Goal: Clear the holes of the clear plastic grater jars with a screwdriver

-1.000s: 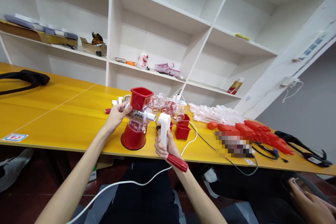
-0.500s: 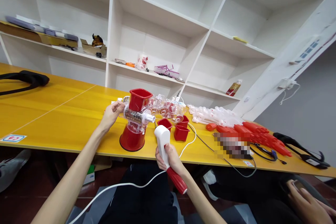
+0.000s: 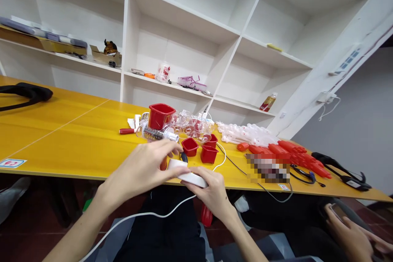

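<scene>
A white crank handle (image 3: 194,179) with a red grip (image 3: 206,215) is held low at the table's front edge. My right hand (image 3: 215,192) is closed around its white arm. Thumb and bent fingers of my left hand (image 3: 150,161) close on the handle's white head. Just behind stands a rotary grater: red square hopper (image 3: 160,117) on top, metal drum (image 3: 152,133) lying sideways, white hub (image 3: 172,135) facing right. My left hand hides most of its base.
Small red square cups (image 3: 209,154) and clear plastic parts (image 3: 188,125) crowd the grater's right. Another red-gripped handle (image 3: 127,131) lies left. White cable (image 3: 147,214) crosses my lap. Red plastic pieces (image 3: 285,152) lie further right; a person's hand (image 3: 346,229) holds a phone.
My left hand has left the grater's drum end and come right and down to the crank handle's head. The handle has tipped from upright to flatter in my right hand.
</scene>
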A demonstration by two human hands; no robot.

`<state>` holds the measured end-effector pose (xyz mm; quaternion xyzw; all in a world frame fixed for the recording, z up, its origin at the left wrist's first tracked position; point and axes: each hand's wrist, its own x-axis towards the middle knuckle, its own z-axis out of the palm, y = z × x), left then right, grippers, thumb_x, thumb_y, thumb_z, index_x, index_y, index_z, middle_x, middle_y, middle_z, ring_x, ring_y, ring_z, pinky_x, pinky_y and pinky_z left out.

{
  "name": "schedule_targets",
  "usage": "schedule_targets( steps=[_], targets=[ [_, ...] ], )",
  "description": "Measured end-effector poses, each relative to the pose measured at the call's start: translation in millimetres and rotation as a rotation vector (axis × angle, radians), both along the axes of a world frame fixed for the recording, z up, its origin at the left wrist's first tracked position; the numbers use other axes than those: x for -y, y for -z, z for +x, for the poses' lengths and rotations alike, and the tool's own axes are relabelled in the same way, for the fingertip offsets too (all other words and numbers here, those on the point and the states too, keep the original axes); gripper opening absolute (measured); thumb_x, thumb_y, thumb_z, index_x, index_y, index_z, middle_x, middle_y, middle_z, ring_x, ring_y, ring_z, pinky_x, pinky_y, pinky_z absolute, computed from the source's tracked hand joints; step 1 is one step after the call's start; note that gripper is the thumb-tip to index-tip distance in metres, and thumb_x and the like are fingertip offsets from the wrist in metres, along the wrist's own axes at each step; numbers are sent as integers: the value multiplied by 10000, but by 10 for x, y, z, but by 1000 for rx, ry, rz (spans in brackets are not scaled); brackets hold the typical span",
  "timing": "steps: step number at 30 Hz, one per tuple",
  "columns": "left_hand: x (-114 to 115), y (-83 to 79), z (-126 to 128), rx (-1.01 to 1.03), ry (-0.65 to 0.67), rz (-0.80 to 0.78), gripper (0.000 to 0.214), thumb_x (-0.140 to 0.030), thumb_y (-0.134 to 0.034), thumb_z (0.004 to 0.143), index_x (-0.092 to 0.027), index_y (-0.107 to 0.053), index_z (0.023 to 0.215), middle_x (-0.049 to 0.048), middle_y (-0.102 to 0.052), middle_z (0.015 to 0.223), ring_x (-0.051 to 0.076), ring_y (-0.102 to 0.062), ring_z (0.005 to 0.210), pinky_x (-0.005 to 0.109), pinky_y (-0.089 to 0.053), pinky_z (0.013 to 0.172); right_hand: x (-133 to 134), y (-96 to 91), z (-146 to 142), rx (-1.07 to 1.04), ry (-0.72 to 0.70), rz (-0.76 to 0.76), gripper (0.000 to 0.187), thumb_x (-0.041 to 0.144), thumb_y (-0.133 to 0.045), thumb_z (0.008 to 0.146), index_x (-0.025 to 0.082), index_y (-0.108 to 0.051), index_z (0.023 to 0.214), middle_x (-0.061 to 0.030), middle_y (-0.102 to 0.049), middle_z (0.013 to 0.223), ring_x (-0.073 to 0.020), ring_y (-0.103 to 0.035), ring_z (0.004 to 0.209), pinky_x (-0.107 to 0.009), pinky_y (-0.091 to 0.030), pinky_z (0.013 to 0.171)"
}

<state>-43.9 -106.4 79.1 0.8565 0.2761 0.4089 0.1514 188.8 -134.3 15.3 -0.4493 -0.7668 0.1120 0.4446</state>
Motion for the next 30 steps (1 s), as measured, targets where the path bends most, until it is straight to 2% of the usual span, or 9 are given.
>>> schedule_targets(
  steps=[2, 5, 7, 11, 14, 18, 22, 26, 30],
  targets=[
    [-5, 39, 51, -139, 40, -20, 418, -564, -698, 842, -230, -716, 1093, 62, -753, 1033, 248, -703, 891, 329, -504, 768, 31, -6, 8, 113, 39, 108, 199, 398, -724, 862, 216, -743, 939, -77, -738, 845, -190, -666, 714, -268, -444, 649],
    [-54, 61, 39, -140, 126, -42, 408, -516, -734, 825, -224, -719, 1108, 64, -749, 1023, 239, -695, 908, 319, -509, 779, 91, -56, 23, 117, 31, 132, 223, 385, -767, 824, 216, -738, 965, -77, -734, 847, -194, -664, 718, -264, -442, 637],
    [-66, 37, -20, -86, 168, -46, 365, -458, -739, 833, -240, -713, 1124, 61, -738, 1050, 231, -688, 938, 321, -521, 807, 138, -132, 49, 45, -41, 39, 301, 401, -796, 794, 214, -726, 1018, -72, -732, 912, -193, -663, 784, -261, -466, 697],
    [-36, -49, -139, -16, 239, -78, 321, -386, -740, 845, -278, -700, 1144, 58, -714, 1134, 240, -672, 1039, 327, -534, 878, 190, -266, 131, -174, -247, -329, 416, 500, -752, 813, 209, -683, 1101, -35, -676, 925, -154, -602, 814, -243, -445, 741],
    [-27, -76, -160, -22, 251, -89, 305, -370, -741, 848, -274, -692, 1133, 46, -709, 1140, 229, -670, 1049, 298, -533, 875, 180, -272, 164, -249, -294, -432, 431, 487, -742, 823, 195, -654, 1128, -23, -628, 900, -128, -554, 782, -226, -408, 705],
    [-58, -48, -143, -80, 215, -93, 333, -407, -735, 853, -277, -664, 1151, 36, -701, 1143, 216, -672, 1027, 272, -529, 841, 172, -254, 147, -287, -236, -372, 403, 443, -742, 831, 211, -671, 1153, -18, -610, 891, -114, -534, 739, -216, -404, 656],
    [-85, -22, -138, -128, 192, -93, 322, -402, -716, 870, -269, -645, 1155, 37, -692, 1152, 212, -666, 1010, 275, -518, 838, 200, -288, 124, -308, -165, -206, 337, 420, -779, 794, 208, -724, 1050, -32, -669, 903, -125, -566, 743, -210, -434, 641],
    [-47, -29, -130, -200, 183, -127, 320, -397, -720, 865, -274, -647, 1151, 23, -697, 1131, 206, -666, 986, 269, -512, 819, 220, -314, 128, -199, -159, -126, 301, 398, -790, 794, 204, -737, 1018, -9, -665, 776, -105, -551, 644, -194, -422, 584],
    [54, -70, -151, -269, 194, -203, 316, -441, -717, 866, -283, -662, 1133, 2, -717, 1091, 194, -675, 964, 261, -515, 798, 231, -318, 128, -90, -196, -79, 299, 390, -769, 826, 198, -723, 1050, -25, -710, 849, -115, -612, 701, -195, -457, 641]
  ],
)
